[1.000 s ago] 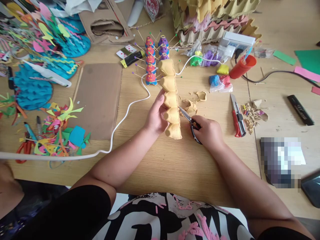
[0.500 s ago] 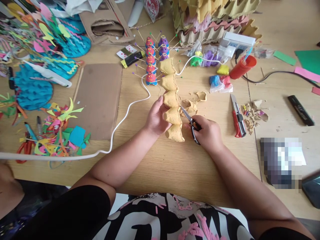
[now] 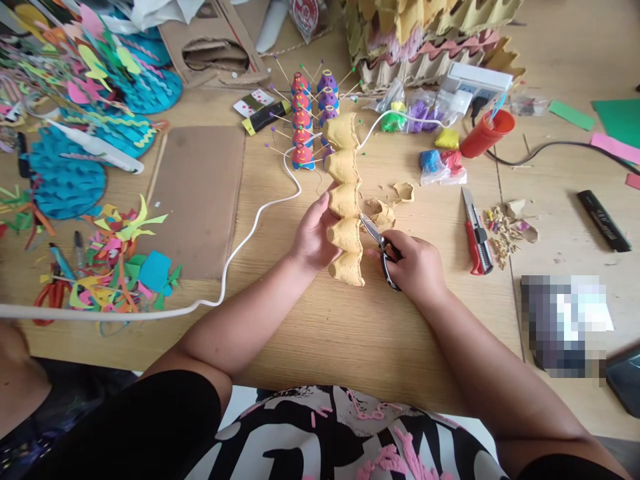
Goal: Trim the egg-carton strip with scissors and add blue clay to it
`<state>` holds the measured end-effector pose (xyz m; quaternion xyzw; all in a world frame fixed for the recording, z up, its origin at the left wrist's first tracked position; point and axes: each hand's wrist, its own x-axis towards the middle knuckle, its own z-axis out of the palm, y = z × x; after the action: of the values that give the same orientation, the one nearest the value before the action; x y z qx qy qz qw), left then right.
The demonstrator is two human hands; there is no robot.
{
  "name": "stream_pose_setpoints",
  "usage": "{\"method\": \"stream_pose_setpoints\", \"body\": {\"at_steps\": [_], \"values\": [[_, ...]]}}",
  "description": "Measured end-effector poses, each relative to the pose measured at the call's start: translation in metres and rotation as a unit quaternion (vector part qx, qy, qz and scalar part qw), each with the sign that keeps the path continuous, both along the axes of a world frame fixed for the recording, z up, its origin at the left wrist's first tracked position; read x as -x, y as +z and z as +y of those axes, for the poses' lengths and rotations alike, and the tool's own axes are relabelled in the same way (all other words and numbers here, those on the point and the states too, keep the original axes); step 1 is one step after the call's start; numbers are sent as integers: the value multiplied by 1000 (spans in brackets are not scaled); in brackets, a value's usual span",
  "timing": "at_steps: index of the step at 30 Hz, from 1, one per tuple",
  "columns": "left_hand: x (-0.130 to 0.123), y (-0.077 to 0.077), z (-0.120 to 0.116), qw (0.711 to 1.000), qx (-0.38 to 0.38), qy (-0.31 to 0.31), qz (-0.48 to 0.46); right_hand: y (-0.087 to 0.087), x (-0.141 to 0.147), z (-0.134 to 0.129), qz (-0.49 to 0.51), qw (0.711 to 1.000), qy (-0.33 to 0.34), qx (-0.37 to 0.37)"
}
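Holding the yellow egg-carton strip in the left hand, roughly upright in the view, above the wooden surface and in front of the person's torso. Gripped at the left side of its lower half, with the thumb along the near face and the other fingers partly hidden behind. Closed around the handles of the black-handled scissors with the right hand, pointing the blades up and leftward to meet the right edge of the strip near mid-length. Too small to tell: the exact gap between the blades. Judged as an edge-trimming step, partway along the row of five cups. For a cut at this position, support the strip from behind close to the blades, align the tips with the rim, and use short, shallow strokes. Avoid squeezing the cups; likely to crease or tear under excess force. Hold the left fingertips clear of the cutting line. Note the loose carton scraps just beyond the scissors, the red-and-blue figures beyond the upper end of the strip, and the red utility knife to the right, lying beside small debris.
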<state>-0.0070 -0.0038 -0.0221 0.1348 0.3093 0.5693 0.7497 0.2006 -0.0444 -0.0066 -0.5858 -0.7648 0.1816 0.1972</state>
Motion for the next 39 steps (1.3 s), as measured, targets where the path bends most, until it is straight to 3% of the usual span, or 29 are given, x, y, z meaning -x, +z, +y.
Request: {"method": "stream_pose_setpoints", "body": {"at_steps": [6, 24, 29, 33, 39], "values": [[-1, 6, -2, 1000, 24, -2, 4, -1, 0, 1, 9, 1000, 1, -2], [-3, 2, -2, 999, 15, -26, -16, 2, 0, 4, 121, 992, -11, 43], [-4, 2, -6, 997, -41, -57, 17, -1, -3, 4, 150, 987, -47, 13], [-7, 9, -11, 990, -97, -73, 68, -5, -3, 4, 293, 953, -50, 56], [-14, 7, -13, 979, -133, -102, 113, -7, 4, 4, 502, 850, -28, 160]]}}
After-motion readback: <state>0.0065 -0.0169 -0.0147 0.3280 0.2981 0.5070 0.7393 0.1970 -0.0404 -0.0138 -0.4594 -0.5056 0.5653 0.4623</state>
